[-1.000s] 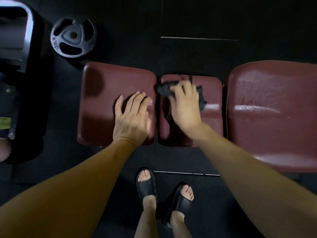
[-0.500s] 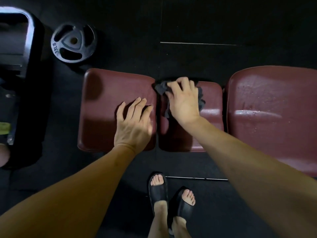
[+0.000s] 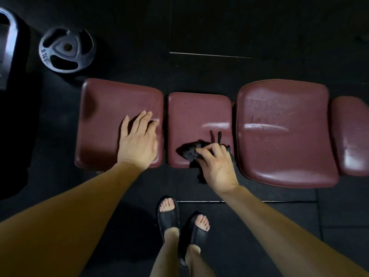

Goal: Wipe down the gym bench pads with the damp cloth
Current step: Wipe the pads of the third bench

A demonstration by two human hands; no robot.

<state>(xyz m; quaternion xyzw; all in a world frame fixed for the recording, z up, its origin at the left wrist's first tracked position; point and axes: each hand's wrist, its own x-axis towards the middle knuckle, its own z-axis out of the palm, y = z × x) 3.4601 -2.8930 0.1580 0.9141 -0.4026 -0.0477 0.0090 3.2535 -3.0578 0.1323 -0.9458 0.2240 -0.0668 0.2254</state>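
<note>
We take the middle pad (image 3: 199, 116) as our landmark: small, maroon, glossy, a streak of light across its right half. Left of it, across a narrow gap, a wider pad (image 3: 111, 108). Right of it, a large pad (image 3: 283, 136) with droplets or scuffs on its top, and past that the edge of a fourth pad (image 3: 351, 136), cut by the frame.

Around the landmark: a black weight plate (image 3: 66, 49) lies flat on the floor (image 3: 219, 27), well up and left, beyond the left pad's far corner. A dark machine frame (image 3: 10, 47) sits farther left still, mostly in shadow. Below the middle pad, two feet in black slides (image 3: 168, 214). Nothing lies over the pads but our hands and the cloth.

The left hand (image 3: 137, 142) rests flat on the left pad, fingers straight and slightly spread, tips near the gap. The right hand (image 3: 217, 166) sits at the landmark's near right corner, fingers curled, gripping the black cloth (image 3: 191, 152). The cloth bunches on the pad's near edge; part hangs over the front and thin strands trail up onto the pad.

Against half a second ago: the right hand and cloth were at the middle pad's far edge; they are now at its near edge. The left hand is in the same spot. The view takes in more on the right, and the fourth pad now shows.
</note>
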